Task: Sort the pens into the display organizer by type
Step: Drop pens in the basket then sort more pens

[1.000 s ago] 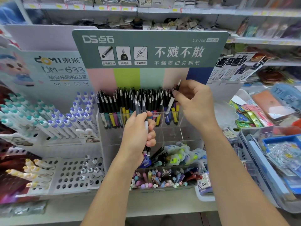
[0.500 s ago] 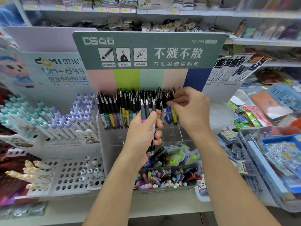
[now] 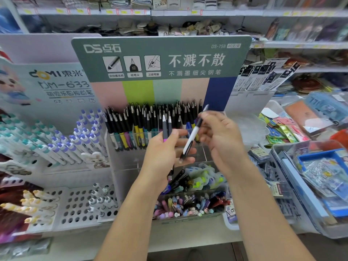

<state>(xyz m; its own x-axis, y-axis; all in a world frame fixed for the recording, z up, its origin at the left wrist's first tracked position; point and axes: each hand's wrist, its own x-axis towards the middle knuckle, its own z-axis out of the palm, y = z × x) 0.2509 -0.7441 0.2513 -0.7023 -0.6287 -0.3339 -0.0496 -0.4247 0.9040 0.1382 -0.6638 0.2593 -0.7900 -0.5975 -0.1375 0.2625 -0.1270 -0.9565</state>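
Right now your left hand (image 3: 165, 147) curls around two dark-barrelled pens (image 3: 167, 129), their silver tips standing up just in front of the clear display organizer (image 3: 124, 157). Your right hand (image 3: 222, 140) pinches a white-barrelled pen (image 3: 192, 138) near its black grip; that pen slants down and to the left, its lower end touching or just over your left fingers (image 3: 185, 149), and motion blur keeps me from telling which. Both hands sit close together in front of the organizer's right half.

Behind them, the upper compartment is packed with upright black-capped pens (image 3: 143, 119) reaching almost to its right wall, and the striped backboard (image 3: 162, 59) rises straight behind the row. Below your hands, the organizer's lower bin (image 3: 190, 204) holds a loose heap of mixed pens and erasers.

To your left, a white rack (image 3: 56, 144) of teal and purple pens leans beside the organizer's left edge. To your right, a clear tub (image 3: 252, 129) and a grey crate (image 3: 282, 166) of packaged stationery crowd the organizer's right side, the crate's rim just beside your right forearm.
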